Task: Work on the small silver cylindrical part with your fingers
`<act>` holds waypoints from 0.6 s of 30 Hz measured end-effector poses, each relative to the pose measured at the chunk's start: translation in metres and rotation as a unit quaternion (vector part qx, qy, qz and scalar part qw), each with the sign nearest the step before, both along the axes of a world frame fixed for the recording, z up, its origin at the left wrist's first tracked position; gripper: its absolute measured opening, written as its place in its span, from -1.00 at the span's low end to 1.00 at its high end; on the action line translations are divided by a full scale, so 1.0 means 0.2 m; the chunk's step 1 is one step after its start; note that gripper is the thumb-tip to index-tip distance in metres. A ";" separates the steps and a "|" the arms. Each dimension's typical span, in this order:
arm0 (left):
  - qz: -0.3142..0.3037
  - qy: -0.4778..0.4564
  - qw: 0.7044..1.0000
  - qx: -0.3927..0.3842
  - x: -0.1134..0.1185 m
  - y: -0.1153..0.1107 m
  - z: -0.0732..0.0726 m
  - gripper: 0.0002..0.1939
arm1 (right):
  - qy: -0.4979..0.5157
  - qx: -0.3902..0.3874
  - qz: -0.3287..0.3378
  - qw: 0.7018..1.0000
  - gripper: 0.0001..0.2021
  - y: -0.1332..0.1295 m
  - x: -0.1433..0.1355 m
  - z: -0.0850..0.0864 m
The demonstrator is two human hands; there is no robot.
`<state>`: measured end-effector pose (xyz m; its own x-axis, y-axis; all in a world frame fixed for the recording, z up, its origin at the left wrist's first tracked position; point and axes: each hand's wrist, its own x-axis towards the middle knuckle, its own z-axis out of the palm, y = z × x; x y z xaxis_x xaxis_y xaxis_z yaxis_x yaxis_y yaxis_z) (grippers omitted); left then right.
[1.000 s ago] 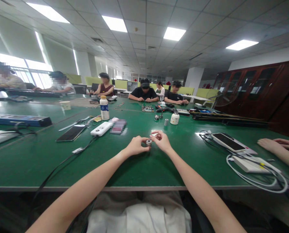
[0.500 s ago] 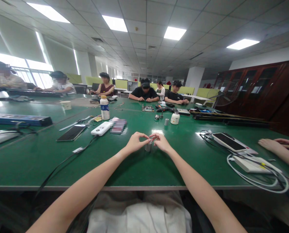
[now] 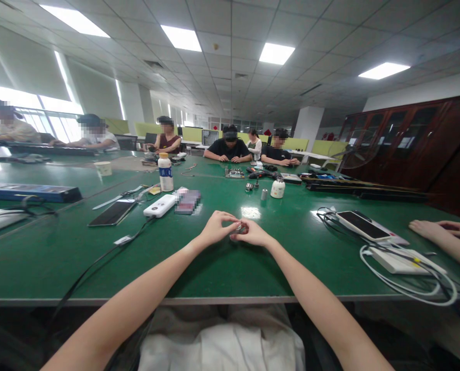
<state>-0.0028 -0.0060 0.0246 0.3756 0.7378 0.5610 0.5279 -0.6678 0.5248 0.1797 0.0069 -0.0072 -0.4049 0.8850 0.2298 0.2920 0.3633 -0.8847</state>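
Both hands meet over the green table (image 3: 222, 273) around a small silvery metal piece (image 3: 238, 226), mostly covered by fingers. My left hand (image 3: 219, 226) is curved, its thumb and fingertips closed at the top of the piece. My right hand (image 3: 253, 233) wraps its fingers and thumb round the piece from the right side. Beyond them stand a small metal cylinder (image 3: 264, 194) and a white jar (image 3: 277, 188). Small shiny metal parts (image 3: 249, 187) lie just left of the cylinder.
Left of my hands are a white power strip (image 3: 160, 205), a dark phone (image 3: 113, 213) and a bottle (image 3: 165, 172). To the right lie a phone (image 3: 363, 225), white cables (image 3: 407, 299) and another person's hands (image 3: 426, 230). Several people sit across the table.
My right hand has lowered from the top of the metal piece to its side, and its fingers now cover most of it. My left hand has hardly moved.
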 end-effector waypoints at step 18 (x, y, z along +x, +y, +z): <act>0.120 0.021 0.992 -0.025 -0.11 0.13 -0.04 -0.78 | -0.026 0.019 -0.015 0.999 -0.59 -0.01 0.01 0.01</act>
<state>-0.0243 0.0194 0.0159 0.2071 0.8352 0.5095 0.6910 -0.4935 0.5281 0.1812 0.0050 -0.0043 -0.3912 0.8880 0.2418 0.3490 0.3863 -0.8538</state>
